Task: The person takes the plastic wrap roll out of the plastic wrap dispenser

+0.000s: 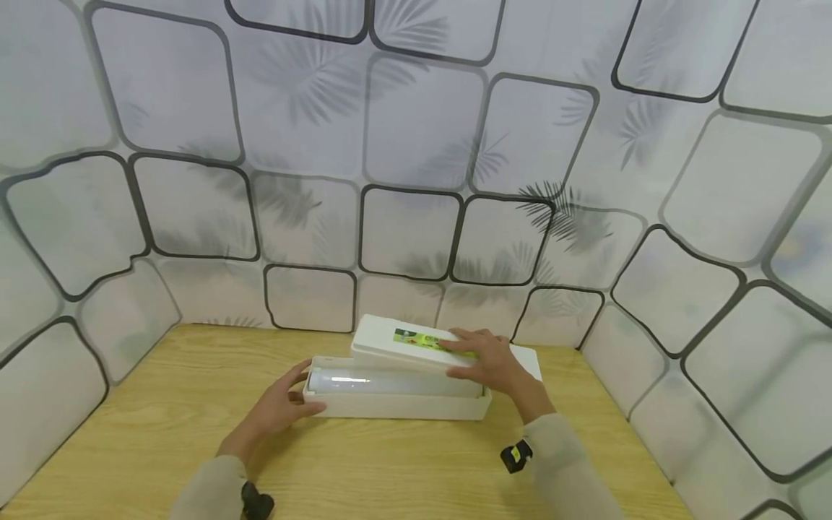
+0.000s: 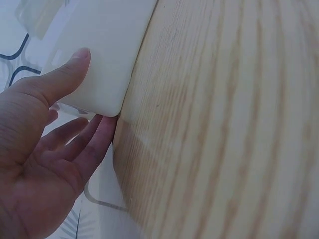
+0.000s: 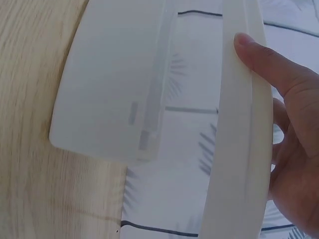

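A long white plastic wrap dispenser box (image 1: pixel 396 407) lies on the table with its top off, and a glossy pale roll (image 1: pixel 390 381) fills it. My left hand (image 1: pixel 279 404) grips the box's left end, thumb on the front face and fingers around the end. Above the box my right hand (image 1: pixel 490 362) holds the white lid (image 1: pixel 377 341), thumb on its near side and fingers over the top. The lid is tilted, its right end lower, and shifted right of the box. A green and yellow label (image 1: pixel 416 338) on it is partly covered by my fingers.
The wood-grain table (image 1: pixel 364 466) extends around the box. Behind it and at both sides stand walls (image 1: pixel 312 300) covered in a pale block-and-leaf pattern. Both wrists carry small black devices (image 1: pixel 516 456).
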Motion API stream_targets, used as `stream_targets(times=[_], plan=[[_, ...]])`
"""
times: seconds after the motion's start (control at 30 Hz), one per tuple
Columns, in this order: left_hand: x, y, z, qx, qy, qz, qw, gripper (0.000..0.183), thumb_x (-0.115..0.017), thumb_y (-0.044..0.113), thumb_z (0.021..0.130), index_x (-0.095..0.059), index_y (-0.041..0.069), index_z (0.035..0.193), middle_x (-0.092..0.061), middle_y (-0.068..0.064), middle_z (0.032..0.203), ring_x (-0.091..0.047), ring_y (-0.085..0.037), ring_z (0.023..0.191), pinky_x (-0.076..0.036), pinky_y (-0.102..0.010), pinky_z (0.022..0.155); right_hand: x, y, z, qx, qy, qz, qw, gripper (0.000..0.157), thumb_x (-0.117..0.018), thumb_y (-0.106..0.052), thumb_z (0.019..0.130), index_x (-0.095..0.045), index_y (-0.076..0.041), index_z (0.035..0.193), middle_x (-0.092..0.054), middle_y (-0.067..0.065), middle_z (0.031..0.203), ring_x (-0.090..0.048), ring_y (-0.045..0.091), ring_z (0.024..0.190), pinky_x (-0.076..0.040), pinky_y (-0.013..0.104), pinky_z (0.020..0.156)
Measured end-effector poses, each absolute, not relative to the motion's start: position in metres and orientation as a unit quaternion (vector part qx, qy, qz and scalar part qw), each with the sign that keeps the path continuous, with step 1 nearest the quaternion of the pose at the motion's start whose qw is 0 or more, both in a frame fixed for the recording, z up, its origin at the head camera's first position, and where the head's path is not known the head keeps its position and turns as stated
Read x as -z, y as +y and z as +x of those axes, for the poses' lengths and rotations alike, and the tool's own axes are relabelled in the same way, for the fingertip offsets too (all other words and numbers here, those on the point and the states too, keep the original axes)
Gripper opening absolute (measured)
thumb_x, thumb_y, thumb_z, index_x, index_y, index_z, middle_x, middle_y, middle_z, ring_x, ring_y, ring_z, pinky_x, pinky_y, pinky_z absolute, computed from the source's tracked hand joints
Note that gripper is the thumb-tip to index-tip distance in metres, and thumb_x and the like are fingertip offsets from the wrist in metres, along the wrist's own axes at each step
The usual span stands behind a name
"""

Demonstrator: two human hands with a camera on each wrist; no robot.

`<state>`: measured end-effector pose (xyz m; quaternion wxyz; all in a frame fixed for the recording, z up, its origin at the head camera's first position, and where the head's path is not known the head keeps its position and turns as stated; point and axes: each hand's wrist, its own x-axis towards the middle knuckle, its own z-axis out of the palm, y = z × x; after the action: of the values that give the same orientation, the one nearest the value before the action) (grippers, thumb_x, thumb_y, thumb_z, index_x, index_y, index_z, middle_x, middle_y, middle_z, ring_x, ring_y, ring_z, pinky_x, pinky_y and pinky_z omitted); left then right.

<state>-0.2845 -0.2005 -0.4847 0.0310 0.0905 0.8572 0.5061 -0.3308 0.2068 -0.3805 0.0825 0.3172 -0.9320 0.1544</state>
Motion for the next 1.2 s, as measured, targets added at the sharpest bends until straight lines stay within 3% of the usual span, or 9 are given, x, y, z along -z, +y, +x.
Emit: stream_targets(times=[0.17,0.4,0.63,1.2], plan=[[0.485,-0.2,-0.285,-0.504,0.858,0.094,0.029,0.099,-0.084,0.022,0.088,-0.023,0.001,0.162,-0.037,-0.037,0.158,-0.068,-0.04,0.116,-0.061,-0.042,0.09,0.381,0.223,-0.338,-0.167,-0.935,0.301,0.084,0.056,-0.078,-0.039,0.09,-0.063,-0.025,0.143,-0.052,0.015,0.157,-0.055,0.045,0.13,-0.038,0.076,0.098],[0.485,-0.2,-0.286,-0.499,0.862,0.087,0.028,0.099,-0.084,0.024,0.087,-0.024,0.003,0.163,-0.038,-0.035,0.159,-0.068,-0.038,0.117,-0.06,-0.045,0.093,0.384,0.245,-0.345,-0.164,-0.937,0.286,0.114,0.056,-0.08,-0.037,0.089,-0.065,-0.023,0.141,-0.056,0.017,0.152,-0.059,0.045,0.124,-0.041,0.069,0.089],[0.485,-0.201,-0.285,-0.495,0.865,0.083,0.029,0.101,-0.085,0.027,0.087,-0.023,0.004,0.163,-0.038,-0.034,0.159,-0.068,-0.036,0.116,-0.059,-0.046,0.095,0.386,0.266,-0.352,-0.168,-0.938,0.274,0.13,0.054,-0.08,-0.035,0.089,-0.067,-0.019,0.139,-0.058,0.017,0.151,-0.058,0.05,0.128,-0.04,0.079,0.094],[0.486,-0.2,-0.283,-0.492,0.866,0.085,0.024,0.099,-0.083,0.025,0.089,-0.022,0.004,0.164,-0.037,-0.034,0.16,-0.068,-0.038,0.118,-0.058,-0.048,0.097,0.392,0.302,-0.358,-0.142,-0.948,0.249,0.14,0.053,-0.082,-0.036,0.086,-0.071,-0.014,0.133,-0.063,0.024,0.142,-0.061,0.053,0.124,-0.05,0.072,0.084]])
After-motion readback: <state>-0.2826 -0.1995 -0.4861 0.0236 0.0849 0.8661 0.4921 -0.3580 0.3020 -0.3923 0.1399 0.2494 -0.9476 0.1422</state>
